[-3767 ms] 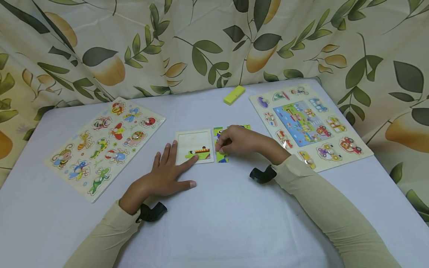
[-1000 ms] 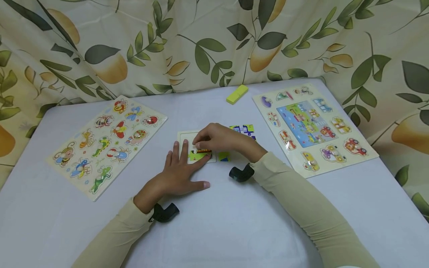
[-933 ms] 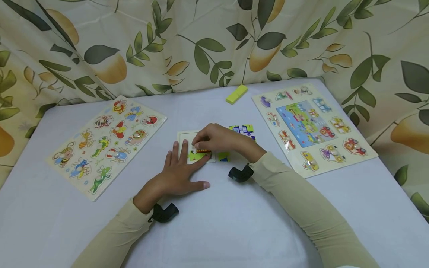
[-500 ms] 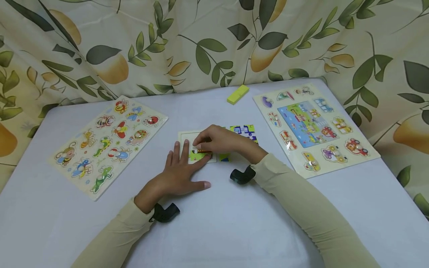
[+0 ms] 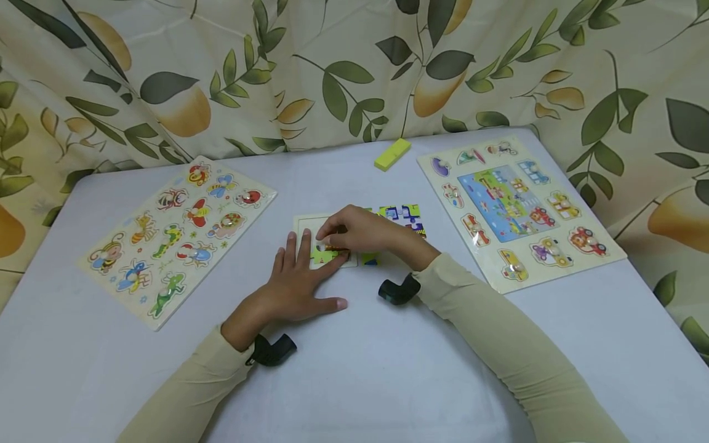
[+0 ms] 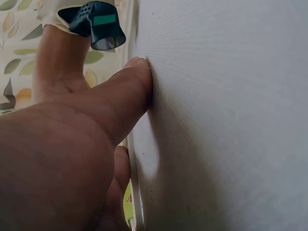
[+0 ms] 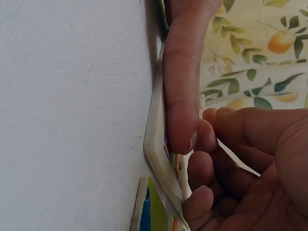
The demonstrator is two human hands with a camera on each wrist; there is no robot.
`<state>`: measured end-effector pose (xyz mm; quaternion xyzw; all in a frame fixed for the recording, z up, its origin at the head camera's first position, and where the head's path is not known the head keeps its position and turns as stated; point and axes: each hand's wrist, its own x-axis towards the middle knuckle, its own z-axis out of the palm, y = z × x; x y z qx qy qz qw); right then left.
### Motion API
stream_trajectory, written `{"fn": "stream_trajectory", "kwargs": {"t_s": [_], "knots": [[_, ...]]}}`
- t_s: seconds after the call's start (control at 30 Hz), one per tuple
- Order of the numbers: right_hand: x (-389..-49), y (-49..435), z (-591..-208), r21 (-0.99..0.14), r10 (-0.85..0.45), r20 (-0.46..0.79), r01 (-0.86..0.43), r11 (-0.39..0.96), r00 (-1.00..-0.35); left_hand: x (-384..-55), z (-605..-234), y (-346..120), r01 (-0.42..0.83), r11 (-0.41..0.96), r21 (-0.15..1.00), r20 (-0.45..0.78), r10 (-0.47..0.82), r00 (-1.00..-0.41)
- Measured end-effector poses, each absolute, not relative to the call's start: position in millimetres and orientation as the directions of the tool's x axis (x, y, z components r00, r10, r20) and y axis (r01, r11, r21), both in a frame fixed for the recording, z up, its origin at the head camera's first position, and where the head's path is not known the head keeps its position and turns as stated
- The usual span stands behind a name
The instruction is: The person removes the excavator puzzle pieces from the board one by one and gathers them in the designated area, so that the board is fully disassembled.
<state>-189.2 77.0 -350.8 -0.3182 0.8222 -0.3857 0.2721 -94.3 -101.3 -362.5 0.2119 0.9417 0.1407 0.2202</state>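
Note:
My left hand (image 5: pixel 293 289) lies spread with straight fingers, its index fingertip pressing on puzzle pieces (image 5: pixel 321 257) in the lower part of a small cream puzzle frame (image 5: pixel 299 223). The thumb rests on the white cloth. My right hand (image 5: pixel 354 231) is over the frame, thumb and index finger brought together at a puzzle piece just above the left index finger. This hand hides most of that piece and the frame's right side. In the right wrist view, the other right fingers (image 7: pixel 199 166) curl beside the frame's edge (image 7: pixel 156 134), close to the left index finger (image 7: pixel 183 96).
Loose puzzle pieces (image 5: pixel 411 212) lie right of the frame, partly behind the right hand. An insect puzzle board (image 5: pixel 166 264) is at left and a vehicle puzzle board (image 5: pixel 570 246) at right. A yellow-green block (image 5: pixel 392 154) sits at the back, before a leaf-patterned curtain (image 5: pixel 343 74).
My right hand has moved left from the loose pieces to the frame. The left hand has shifted slightly right. Over the last second both hands have stayed nearly still.

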Motion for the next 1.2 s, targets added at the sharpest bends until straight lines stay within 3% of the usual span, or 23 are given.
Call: {"fn": "stream_trajectory", "kwargs": {"t_s": [1.2], "knots": [[-189,61,-347,-0.745,-0.731,-0.210,-0.378,0.550,-0.649,-95,-363,-100,0.338,0.874,0.348,-0.363,0.458,-0.812]]}}
